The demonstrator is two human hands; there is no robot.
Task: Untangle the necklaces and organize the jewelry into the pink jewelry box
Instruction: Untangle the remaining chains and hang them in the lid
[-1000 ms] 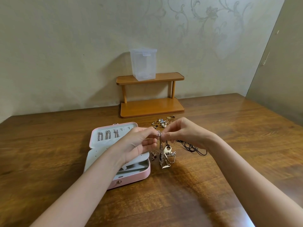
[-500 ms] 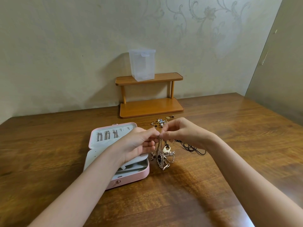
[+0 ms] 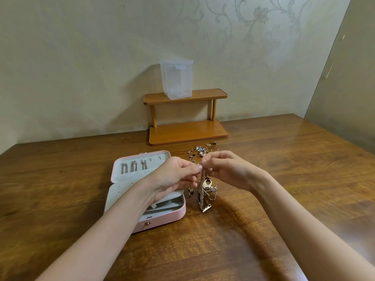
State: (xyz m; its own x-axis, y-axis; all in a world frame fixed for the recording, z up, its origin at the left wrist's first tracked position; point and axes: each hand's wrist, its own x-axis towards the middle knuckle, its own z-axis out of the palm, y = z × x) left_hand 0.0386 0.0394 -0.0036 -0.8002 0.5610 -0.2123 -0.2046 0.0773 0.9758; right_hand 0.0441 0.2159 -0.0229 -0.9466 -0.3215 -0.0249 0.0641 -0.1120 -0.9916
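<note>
A tangled bunch of necklaces (image 3: 205,194) with gold chains and pendants hangs from my fingertips just right of the pink jewelry box (image 3: 162,219). My left hand (image 3: 174,178) and my right hand (image 3: 225,171) meet above the bunch, each pinching the chains at the top. The box lies open, its lid (image 3: 140,159) tilted back with several dangling earrings hung in it. My left hand hovers over the box's grey trays. The lowest pendant touches the table.
A pile of small loose jewelry (image 3: 199,152) lies on the wooden table (image 3: 284,159) behind my hands. Farther back stands a two-level wooden shelf (image 3: 186,132) with a clear plastic container (image 3: 176,79) on top, against the wall.
My hands have stayed together at the top of the tangle with small finger shifts. The hanging bunch swung slightly, and the black cord to its right is now hidden behind my right hand.
</note>
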